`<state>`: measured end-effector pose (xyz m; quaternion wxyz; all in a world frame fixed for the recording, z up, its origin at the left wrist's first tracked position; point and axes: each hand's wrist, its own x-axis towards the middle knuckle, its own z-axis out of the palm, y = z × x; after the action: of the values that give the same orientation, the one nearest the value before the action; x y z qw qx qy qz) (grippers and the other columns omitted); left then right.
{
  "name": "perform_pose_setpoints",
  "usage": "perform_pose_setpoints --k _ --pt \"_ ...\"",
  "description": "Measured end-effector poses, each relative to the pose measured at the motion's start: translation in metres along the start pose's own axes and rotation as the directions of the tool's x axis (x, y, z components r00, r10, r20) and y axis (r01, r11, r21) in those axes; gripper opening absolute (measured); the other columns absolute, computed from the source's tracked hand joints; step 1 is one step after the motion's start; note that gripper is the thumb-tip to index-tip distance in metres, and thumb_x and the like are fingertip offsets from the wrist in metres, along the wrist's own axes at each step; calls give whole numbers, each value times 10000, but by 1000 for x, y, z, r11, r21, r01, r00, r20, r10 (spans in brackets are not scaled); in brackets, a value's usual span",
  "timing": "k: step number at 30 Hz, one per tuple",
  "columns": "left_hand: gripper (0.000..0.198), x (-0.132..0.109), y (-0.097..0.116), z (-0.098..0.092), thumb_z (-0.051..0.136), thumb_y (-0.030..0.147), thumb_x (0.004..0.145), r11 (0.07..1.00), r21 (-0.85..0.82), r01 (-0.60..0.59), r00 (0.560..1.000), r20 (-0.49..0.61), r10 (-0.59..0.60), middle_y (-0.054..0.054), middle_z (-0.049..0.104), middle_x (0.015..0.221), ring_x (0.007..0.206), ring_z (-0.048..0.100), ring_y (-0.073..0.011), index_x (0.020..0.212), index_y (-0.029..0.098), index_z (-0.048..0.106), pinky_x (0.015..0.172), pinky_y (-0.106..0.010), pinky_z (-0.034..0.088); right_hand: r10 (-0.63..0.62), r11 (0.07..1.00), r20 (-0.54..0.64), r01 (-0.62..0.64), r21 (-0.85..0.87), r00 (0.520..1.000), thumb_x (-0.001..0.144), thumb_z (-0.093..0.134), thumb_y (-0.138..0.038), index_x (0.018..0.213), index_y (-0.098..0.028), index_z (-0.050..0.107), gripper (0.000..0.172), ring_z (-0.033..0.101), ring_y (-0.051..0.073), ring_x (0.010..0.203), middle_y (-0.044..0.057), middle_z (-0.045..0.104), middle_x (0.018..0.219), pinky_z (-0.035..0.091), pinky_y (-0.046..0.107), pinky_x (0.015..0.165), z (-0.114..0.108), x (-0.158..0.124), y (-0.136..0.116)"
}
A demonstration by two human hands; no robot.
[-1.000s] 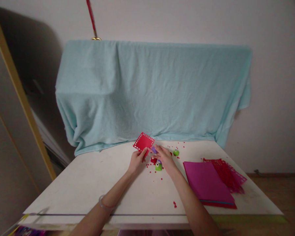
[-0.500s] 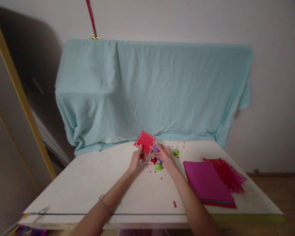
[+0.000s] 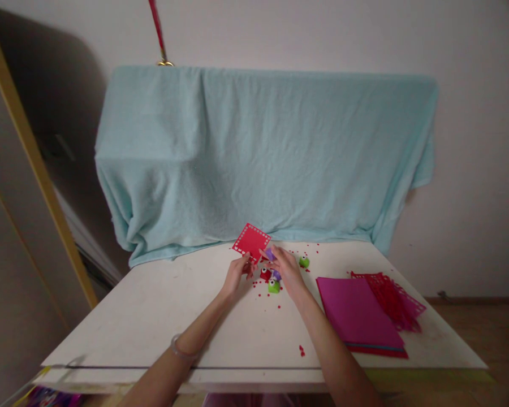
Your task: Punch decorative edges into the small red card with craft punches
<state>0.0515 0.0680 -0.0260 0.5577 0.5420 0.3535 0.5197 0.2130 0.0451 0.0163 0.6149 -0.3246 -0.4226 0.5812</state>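
Observation:
A red square of paper (image 3: 251,240) with small holes along its edges is held up, tilted, above the white table. My left hand (image 3: 237,273) is closed on its lower corner. In my right hand (image 3: 283,265) is a small purple punch (image 3: 270,254), close to the sheet's right side; whether it touches the paper I cannot tell. Below and between the hands lie a red punch (image 3: 265,275), a green punch (image 3: 274,286) and another purple one (image 3: 276,275). A second green punch (image 3: 304,262) stands to the right of my right hand.
A stack of magenta and red paper (image 3: 360,314) lies at the right, with a pile of punched red paper (image 3: 392,299) beside it. Tiny red cut-outs dot the table (image 3: 152,316). A pale blue cloth (image 3: 280,152) hangs along the back.
The red paper has shifted slightly up and to the right, and my left fingers have moved a little on its lower edge. My right hand has barely moved with the purple punch.

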Motion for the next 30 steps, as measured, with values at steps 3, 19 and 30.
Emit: perform_pose_setpoints --k 3,19,30 --pt "454 -2 3 1 521 506 870 999 26 -22 1000 14 21 -15 545 546 480 475 -108 668 118 643 495 -227 368 -2 1000 -2 2 6 1000 770 693 -473 897 -179 651 323 656 278 1047 86 706 1001 567 278 681 0 1 0" --pt "336 -4 14 0 608 431 827 983 92 -157 955 -239 175 -31 606 958 564 532 -89 1080 212 598 521 -226 458 -53 997 -56 55 48 997 765 700 -455 888 -187 647 299 678 275 998 74 695 1008 543 255 637 0 -1 0" --pt "358 -5 25 5 629 389 803 982 31 -184 956 -225 186 -51 610 1063 591 521 -78 1107 205 590 547 -214 458 -24 999 -76 27 39 997 738 717 -475 862 -186 634 326 669 290 1021 78 700 976 537 249 636 1 -3 -3"
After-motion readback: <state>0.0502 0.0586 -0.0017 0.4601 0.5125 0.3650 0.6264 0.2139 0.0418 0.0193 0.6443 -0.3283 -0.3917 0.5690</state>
